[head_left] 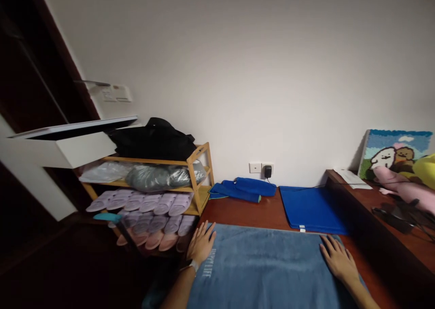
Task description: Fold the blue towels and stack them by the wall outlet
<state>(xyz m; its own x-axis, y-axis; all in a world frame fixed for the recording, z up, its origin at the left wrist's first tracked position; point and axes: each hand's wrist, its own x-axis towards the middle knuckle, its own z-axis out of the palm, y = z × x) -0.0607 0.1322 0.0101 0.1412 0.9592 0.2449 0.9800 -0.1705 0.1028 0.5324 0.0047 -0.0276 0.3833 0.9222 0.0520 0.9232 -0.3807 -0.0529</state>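
Note:
A blue-grey towel (pixel 268 263) with pale lettering near its left side lies spread on the reddish-brown wooden surface (pixel 251 215). My left hand (pixel 201 243) rests flat on the towel's far left corner, fingers apart; a band circles that wrist. On the far right corner of the towel lies my right hand (pixel 339 257), palm down with its fingers spread. Neither hand grasps anything. Faint folds cross the towel between them.
Behind the towel are crumpled blue cloths (pixel 238 190) and a folded bright blue cloth (pixel 311 207). At left stands a wooden rack (pixel 192 177) with slippers (pixel 166 203) and a black bag (pixel 156 139). A raised ledge (pixel 362 195) at right holds plush toys (pixel 404 191).

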